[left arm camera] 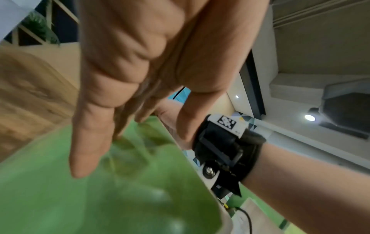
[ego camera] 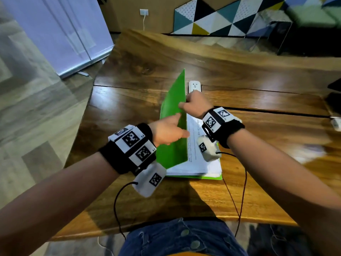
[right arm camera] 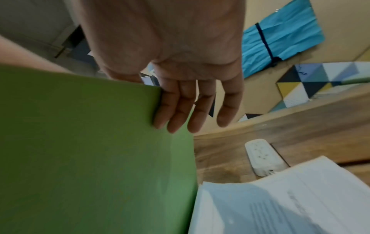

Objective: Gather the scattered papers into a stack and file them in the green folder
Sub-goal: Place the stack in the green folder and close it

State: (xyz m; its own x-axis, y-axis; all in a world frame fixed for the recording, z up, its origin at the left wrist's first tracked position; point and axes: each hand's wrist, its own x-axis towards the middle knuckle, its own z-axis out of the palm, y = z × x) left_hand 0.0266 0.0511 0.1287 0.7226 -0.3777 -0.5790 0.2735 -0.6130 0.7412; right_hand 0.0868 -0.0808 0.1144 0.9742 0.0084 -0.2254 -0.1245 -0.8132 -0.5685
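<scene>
Centrally on table [ego camera: 258,126], toward near edge: folder [ego camera: 173,111] open, back cover flat, front cover raised nearly upright. Papers [ego camera: 195,159] stacked on back cover, near edges roughly aligned with folder's near edge. Right hand [ego camera: 197,106] pinches cover's free edge, thumb on outer face, fingers [right arm camera: 176,109] lightly curled behind it. Left hand [ego camera: 166,131] flat, fingers [left arm camera: 90,142] straight and spread, fingertips against cover's outer face. Power strip [ego camera: 194,86] just beyond folder, toward far edge.
</scene>
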